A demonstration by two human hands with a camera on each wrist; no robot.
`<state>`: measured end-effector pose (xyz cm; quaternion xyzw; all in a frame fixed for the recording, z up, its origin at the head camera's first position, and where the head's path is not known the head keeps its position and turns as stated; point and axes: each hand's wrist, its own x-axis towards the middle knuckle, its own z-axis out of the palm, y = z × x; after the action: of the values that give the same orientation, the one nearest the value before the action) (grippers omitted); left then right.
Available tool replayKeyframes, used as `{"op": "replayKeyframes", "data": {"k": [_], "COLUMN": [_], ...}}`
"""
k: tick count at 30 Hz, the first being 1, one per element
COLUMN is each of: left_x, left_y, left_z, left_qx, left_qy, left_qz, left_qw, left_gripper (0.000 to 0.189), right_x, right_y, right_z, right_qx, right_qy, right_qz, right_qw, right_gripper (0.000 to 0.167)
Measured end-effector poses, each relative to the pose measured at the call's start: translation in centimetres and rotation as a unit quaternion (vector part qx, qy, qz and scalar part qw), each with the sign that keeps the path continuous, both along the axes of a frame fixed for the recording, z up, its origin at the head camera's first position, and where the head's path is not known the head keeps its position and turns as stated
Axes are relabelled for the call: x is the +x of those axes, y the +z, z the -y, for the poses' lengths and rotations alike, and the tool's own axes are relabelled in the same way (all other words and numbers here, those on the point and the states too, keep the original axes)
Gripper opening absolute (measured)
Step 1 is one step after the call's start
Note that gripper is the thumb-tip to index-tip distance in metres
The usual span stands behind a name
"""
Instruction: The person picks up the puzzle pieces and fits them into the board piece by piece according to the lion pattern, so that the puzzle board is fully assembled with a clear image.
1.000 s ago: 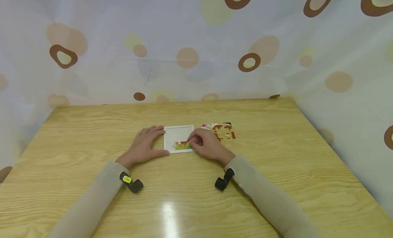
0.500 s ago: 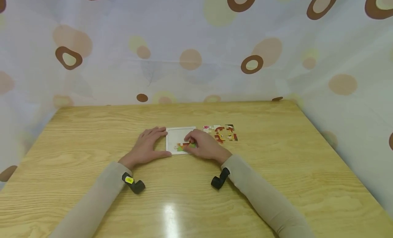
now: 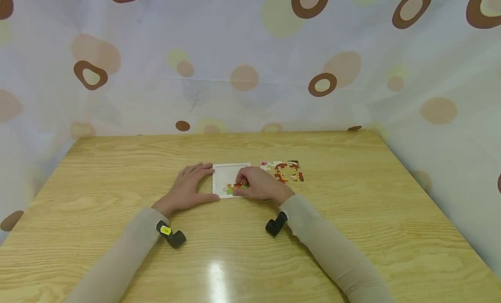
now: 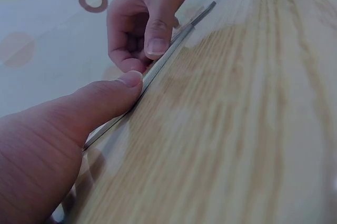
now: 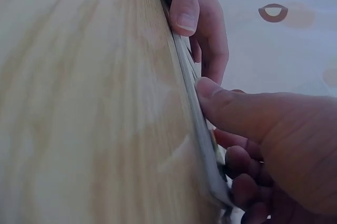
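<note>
A white puzzle frame (image 3: 232,165) lies flat on the table, with a few joined green and orange jigsaw pieces (image 3: 229,189) along its near edge. My left hand (image 3: 188,186) rests at the frame's left side, its fingers spread and the thumb at the near left corner. Over the near right part of the frame, my right hand (image 3: 261,184) bends its fingers and thumb about a puzzle piece, which they mostly hide. In the left wrist view the right thumb (image 4: 158,42) sits close to the frame's edge (image 4: 166,56). The frame's right side is covered by the right hand.
Several loose puzzle pieces (image 3: 282,171), with red, yellow and white print, lie just right of the frame. The wooden table (image 3: 242,246) runs back to a patterned cloth (image 3: 219,94). Small black cameras (image 3: 277,224) are strapped to both wrists.
My right hand has come slightly left and nearer over the frame, its thumb now low across the near pieces. My left hand keeps its place beside the frame. The head view has shifted slightly.
</note>
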<state>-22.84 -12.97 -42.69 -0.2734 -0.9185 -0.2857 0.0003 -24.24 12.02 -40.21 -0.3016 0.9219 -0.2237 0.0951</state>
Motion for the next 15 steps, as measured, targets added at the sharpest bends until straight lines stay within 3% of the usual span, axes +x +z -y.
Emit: {"op": "replayKeyframes", "data": {"k": [6,15], "left_x": [-0.1,0.0], "left_y": [-0.1,0.0], "left_z": [0.1,0.1], "left_qx": [-0.002,0.006], "left_qy": [0.0,-0.003], "left_qz": [-0.003,-0.006], "left_qw": [1.0,1.0], "left_gripper": [0.079,0.079], "right_x": [0.3,0.3], "right_y": [1.1,1.1], "right_z": [0.5,0.5], "right_qx": [0.018,0.011], "right_qy": [-0.006,0.001], "right_qz": [0.012,0.008], "right_qw": [0.9997,0.9999], "right_gripper": [0.027,0.025]}}
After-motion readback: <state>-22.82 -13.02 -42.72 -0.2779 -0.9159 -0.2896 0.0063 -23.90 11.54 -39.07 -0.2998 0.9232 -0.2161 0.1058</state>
